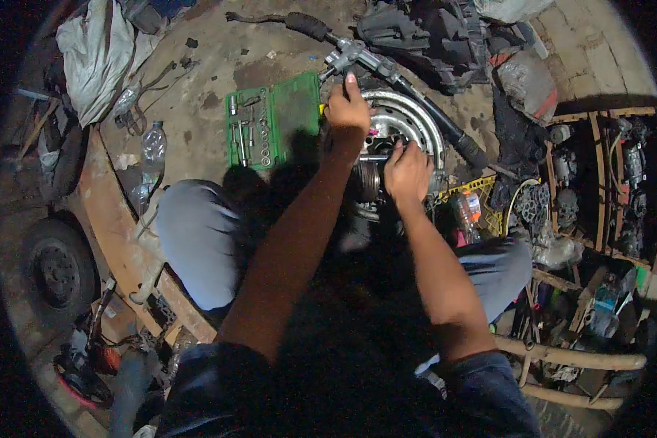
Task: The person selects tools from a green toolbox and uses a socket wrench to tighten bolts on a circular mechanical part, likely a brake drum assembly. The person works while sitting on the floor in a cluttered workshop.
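A steel wheel rim [432, 124] lies flat on the ground in front of me. On it sits a dark, round metal part [370, 182] with grooved sides, partly in shadow. My right hand [407, 174] is closed at this part, beside a short shiny bar [374, 157]; its fingertips hide what they grip. Over the rim's far left edge, my left hand [348, 109] is closed with the thumb pointing away from me, and what it holds is hidden. Just beyond it lies a steering rack [363, 57] with black rubber boots, stretched diagonally past the rim.
To the left lies an opened green socket set case [296, 102]. A plastic bottle [154, 146] stands farther left, near a tyre [57, 270]. A yellow crate [493, 213] is at right, by wooden racks [600, 182] of metal parts. A large dark housing [423, 36] lies at the back.
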{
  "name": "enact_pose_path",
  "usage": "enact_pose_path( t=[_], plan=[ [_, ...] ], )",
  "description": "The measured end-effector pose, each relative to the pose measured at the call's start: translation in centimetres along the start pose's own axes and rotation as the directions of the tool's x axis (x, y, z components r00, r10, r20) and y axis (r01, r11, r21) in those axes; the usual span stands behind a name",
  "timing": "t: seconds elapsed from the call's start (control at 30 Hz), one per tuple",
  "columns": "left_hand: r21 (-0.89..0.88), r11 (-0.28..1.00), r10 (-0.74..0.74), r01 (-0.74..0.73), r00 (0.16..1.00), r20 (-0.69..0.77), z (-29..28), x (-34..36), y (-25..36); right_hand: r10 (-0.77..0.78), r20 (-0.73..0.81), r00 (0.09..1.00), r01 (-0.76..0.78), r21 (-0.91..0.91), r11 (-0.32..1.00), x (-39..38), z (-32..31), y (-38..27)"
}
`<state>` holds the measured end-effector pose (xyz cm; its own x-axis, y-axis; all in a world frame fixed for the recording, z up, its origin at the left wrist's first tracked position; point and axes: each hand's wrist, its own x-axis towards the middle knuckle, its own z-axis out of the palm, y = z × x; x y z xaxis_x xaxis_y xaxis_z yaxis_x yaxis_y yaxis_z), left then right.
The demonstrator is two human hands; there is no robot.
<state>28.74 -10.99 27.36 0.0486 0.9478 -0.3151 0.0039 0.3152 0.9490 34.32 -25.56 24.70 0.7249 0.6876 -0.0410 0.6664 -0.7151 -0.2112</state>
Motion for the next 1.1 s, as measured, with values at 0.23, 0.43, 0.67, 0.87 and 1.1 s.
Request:
enact_pose_path(
  t=[0.23,0.43,0.67,0.87,1.1],
  plan=[
    [0.491,0.811,0.362,-0.318,0.932,0.006,0.5,2.9,2.1,-0.082,-0.061,0.995,0.078,-0.065,0.995,-0.6,0.0,0.2],
    [0.555,0.818,0.258,-0.147,0.958,-0.128,1.3,6.0,-0.5,-0.111,-0.082,0.991,0.110,-0.017,0.994,-0.9,-0.2,-0.1],
    [0.399,0.894,0.307,-0.206,0.928,-0.209,1.3,6.1,4.0,-0.116,-0.101,0.988,0.120,0.039,0.992,-1.0,-0.3,0.4],
    [0.320,0.924,0.245,-0.209,0.966,-0.077,-3.0,5.5,7.3,-0.083,-0.152,0.985,0.096,0.083,0.992,-1.3,0.7,0.9],
    [0.206,0.971,0.114,-0.124,0.992,0.057,-8.8,1.7,11.6,0.114,-0.067,0.991,-0.051,0.598,0.800,0.0,0.9,2.8]
  ],
)
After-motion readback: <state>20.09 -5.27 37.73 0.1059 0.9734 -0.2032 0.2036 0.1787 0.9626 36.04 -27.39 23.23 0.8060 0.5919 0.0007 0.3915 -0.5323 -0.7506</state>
